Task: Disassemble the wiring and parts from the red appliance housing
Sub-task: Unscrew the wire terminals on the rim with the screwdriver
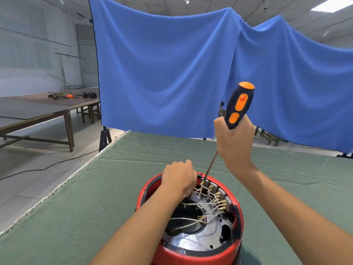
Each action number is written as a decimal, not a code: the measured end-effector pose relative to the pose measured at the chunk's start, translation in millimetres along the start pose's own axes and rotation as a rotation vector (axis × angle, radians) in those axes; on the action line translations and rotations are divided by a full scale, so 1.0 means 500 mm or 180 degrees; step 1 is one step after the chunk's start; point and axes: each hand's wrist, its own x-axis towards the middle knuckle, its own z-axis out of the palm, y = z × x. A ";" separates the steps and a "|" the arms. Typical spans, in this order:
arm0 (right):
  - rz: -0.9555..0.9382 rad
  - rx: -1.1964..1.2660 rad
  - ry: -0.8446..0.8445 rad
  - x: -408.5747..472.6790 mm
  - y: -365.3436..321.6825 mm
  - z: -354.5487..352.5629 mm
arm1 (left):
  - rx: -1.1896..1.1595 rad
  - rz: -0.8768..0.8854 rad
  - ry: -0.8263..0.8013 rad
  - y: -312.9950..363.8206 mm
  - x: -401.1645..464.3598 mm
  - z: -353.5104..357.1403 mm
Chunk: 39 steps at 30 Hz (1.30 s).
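Observation:
The round red appliance housing (193, 255) stands open side up near the front edge of the green-covered table. Inside lie a shiny metal plate (193, 241), several grey wires (194, 204) and brass terminals (219, 199) along the far right wall. My right hand (234, 142) grips the black-and-orange handle of a screwdriver (238, 106); its shaft slants down-left and the tip touches a terminal at the far rim. My left hand (179, 178) curls over the far left rim of the housing, fingers hidden inside, next to the wires.
The green cloth (95, 197) covers the table, with its frayed edge to the left. A blue sheet (164, 73) hangs behind the table. A wooden table (38, 111) with cables and tools stands at the far left, and a black cable (47, 167) runs across the floor.

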 end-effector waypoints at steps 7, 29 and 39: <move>0.0243 -0.0027 0.0133 0.037 0.024 0.008 | 0.0005 0.0220 -0.0065 -0.019 0.008 0.023; -0.0730 -0.0089 -0.0146 -0.070 -0.047 -0.006 | 0.0126 0.0098 0.0013 -0.018 0.008 0.025; 0.0085 -0.0084 0.0123 0.001 -0.009 0.020 | 0.0127 0.0081 -0.0008 -0.017 0.004 0.022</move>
